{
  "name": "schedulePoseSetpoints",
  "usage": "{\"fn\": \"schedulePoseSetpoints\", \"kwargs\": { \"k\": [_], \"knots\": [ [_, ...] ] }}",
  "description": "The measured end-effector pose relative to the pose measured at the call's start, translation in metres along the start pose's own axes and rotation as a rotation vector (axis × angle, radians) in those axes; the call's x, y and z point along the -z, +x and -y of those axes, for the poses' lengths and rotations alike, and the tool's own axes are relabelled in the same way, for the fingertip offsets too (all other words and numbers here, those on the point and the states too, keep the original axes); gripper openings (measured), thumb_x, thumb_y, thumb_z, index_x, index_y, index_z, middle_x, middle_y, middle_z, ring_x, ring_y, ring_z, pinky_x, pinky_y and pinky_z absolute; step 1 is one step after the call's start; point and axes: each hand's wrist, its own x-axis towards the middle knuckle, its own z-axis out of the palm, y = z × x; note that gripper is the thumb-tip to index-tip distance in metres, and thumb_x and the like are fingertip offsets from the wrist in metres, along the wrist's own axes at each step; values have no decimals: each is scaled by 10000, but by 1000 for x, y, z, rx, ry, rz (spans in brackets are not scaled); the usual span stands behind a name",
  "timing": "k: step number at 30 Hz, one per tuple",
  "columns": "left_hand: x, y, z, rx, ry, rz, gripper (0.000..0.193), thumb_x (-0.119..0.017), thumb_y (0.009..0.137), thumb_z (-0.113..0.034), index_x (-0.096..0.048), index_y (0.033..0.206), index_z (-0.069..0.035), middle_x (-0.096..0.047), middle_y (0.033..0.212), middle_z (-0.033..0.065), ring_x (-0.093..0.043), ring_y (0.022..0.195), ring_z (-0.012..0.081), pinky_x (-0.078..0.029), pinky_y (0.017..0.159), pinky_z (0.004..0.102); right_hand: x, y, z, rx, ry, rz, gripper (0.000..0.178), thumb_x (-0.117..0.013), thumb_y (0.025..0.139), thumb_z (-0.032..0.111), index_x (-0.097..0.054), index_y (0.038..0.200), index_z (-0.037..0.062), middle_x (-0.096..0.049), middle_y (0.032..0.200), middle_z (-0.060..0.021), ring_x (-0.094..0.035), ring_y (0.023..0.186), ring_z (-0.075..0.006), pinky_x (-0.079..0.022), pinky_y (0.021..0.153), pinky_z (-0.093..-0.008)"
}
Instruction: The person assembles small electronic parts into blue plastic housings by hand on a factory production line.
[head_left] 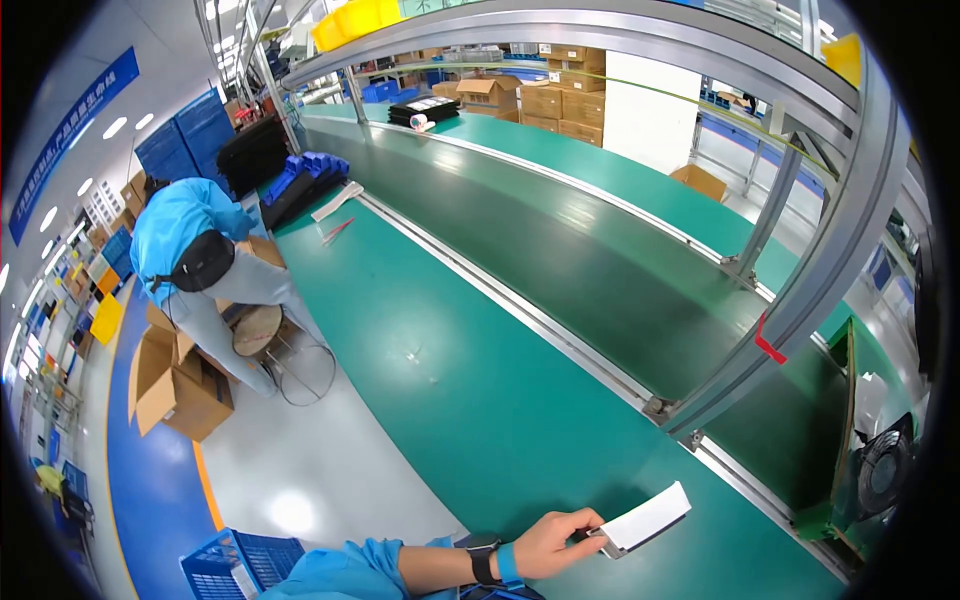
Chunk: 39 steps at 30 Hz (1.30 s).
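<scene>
My left hand (553, 543) reaches in from the lower edge, out of a blue sleeve, with a black watch-like band and a blue strap at the wrist. Thumb and fingers are closed on the near end of a white rectangular block-like piece (645, 518) with a dark lower edge; its exact kind does not show. The piece is tilted up over the green worktop (480, 440), casting a shadow. Small clear scraps (420, 362) lie farther along the worktop. My right hand is not in view.
A conveyor belt (520, 240) runs beside the worktop, under an aluminium frame (800, 290). A black fan (885, 465) stands at the right. On the left, a person in blue (190, 235) bends near an open carton (185, 395) and a stool (258, 330). A blue basket (215, 565) sits below.
</scene>
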Motion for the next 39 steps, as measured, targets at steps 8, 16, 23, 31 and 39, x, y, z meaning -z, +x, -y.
{"fn": "schedulePoseSetpoints", "kwargs": {
  "k": [8, 16, 23, 31, 39],
  "knots": [
    [0, -2, -4, -12, 30, 0, 184, -644, 935, -132, -624, 1039, 20, -677, 874, 112, -652, 782, 186, -505, 728, 294, -53, -5, 3, 111, 234, -47, 350, -598, 889, 277, -494, 1098, 15, -591, 1035, -172, -580, 908, -249, -480, 758, -341],
    [1, -16, 16, 80, -156, -75, 123, -640, 919, -24, -586, 1008, 41, -688, 943, 104, -641, 850, 122, -526, 773, 275, -11, 0, 8, 291, 94, -224, 320, -581, 887, 309, -504, 1024, 31, -565, 1030, -178, -557, 909, -251, -457, 761, -339],
    [-13, -10, -28, 77, -209, -18, 83, -583, 962, -68, -576, 1011, -2, -666, 876, 47, -611, 793, 102, -483, 737, 246, -71, -56, -30, -184, 53, 196, 536, -748, 809, 177, -482, 1225, -32, -556, 1186, -214, -577, 1034, -321, -483, 885, -389],
    [-25, 24, -42, 43, -248, 75, 141, -610, 951, -91, -569, 1033, 16, -681, 918, 76, -627, 813, 125, -499, 751, 265, -125, -73, -56, -724, 837, 756, 569, -673, 927, 276, -458, 1339, -53, -598, 1242, -152, -583, 1099, -187, -485, 932, -347],
    [-18, 80, 12, 12, -34, 211, 188, -629, 910, -55, -543, 1044, 44, -671, 993, 123, -649, 885, 157, -518, 802, 285, -149, -77, -85, -528, 423, 573, 436, -662, 911, 392, -681, 1057, -19, -705, 839, -141, -662, 763, -186, -525, 693, -338]
  ]
}}
